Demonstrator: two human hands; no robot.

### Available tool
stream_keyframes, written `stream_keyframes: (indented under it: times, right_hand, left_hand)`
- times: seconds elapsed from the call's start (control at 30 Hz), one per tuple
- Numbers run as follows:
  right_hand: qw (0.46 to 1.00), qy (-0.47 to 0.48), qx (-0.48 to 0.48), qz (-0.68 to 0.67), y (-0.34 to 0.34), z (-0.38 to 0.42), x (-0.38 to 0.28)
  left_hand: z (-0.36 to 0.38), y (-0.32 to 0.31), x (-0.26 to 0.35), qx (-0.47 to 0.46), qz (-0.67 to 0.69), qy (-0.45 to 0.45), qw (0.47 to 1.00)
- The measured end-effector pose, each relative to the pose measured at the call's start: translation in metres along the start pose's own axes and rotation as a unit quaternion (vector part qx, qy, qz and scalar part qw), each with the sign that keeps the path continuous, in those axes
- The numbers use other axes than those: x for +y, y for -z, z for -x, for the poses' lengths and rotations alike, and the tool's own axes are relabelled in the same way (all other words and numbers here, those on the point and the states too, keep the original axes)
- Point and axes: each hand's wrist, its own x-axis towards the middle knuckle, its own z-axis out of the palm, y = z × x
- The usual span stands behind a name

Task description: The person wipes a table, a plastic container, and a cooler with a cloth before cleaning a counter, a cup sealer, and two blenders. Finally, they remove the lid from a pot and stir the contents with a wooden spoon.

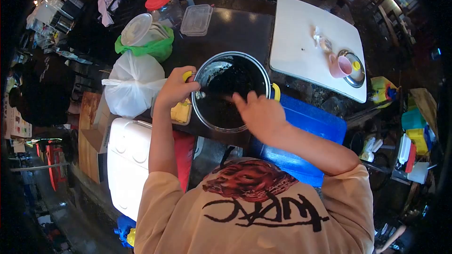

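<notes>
A round metal pot (207, 71) with yellow handles stands in front of me, and its inside looks dark and wet. My left hand (178, 86) is closed around the pot's left yellow handle (187, 75). Over the pot's near right rim, my right hand (262, 115) has its fingers curled, with the index finger reaching inward. A faint, blurred streak runs from those fingers into the pot; I cannot make out what they hold. The right yellow handle (276, 92) is free of my hands. Beside my left wrist is a small container with yellow contents (181, 112).
A tied white plastic bag (133, 84), a green bag (160, 51) with lids, a red-lidded jar (165, 9) and a clear container (197, 20) stand left. At right, a white table (301, 32) holds a pink mug (339, 66). A white cooler (127, 159) and blue box (306, 122) are near me.
</notes>
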Motion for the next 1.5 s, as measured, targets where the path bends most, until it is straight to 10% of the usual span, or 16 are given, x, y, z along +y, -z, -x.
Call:
stream_keyframes:
  times: [0.27, 0.57, 0.87, 1.1, 1.4, 1.5]
  right_hand:
    - [0.997, 0.055, 0.010, 0.056, -0.022, 0.014, -0.021]
    - [0.996, -0.087, 0.025, -0.019, -0.011, -0.031, 0.011]
    - [0.988, 0.088, -0.003, 0.124, -0.020, 0.023, -0.038]
    - [0.996, 0.015, -0.042, 0.070, 0.037, 0.002, 0.021]
    - [0.970, 0.064, -0.194, 0.134, 0.062, -0.097, 0.039]
    - [0.919, 0.070, -0.382, 0.064, 0.055, -0.126, 0.063]
  left_hand:
    - [-0.005, 0.003, -0.006, -0.006, -0.002, -0.009, 1.000]
    - [-0.006, 0.005, -0.003, -0.021, 0.025, 0.000, 0.999]
    - [-0.005, 0.007, -0.003, -0.029, -0.009, -0.027, 0.999]
    - [0.001, -0.003, 0.003, 0.013, 0.018, -0.010, 1.000]
    - [0.004, -0.011, 0.001, 0.026, 0.001, -0.042, 0.999]
    - [0.003, -0.012, -0.004, 0.034, -0.005, -0.044, 0.998]
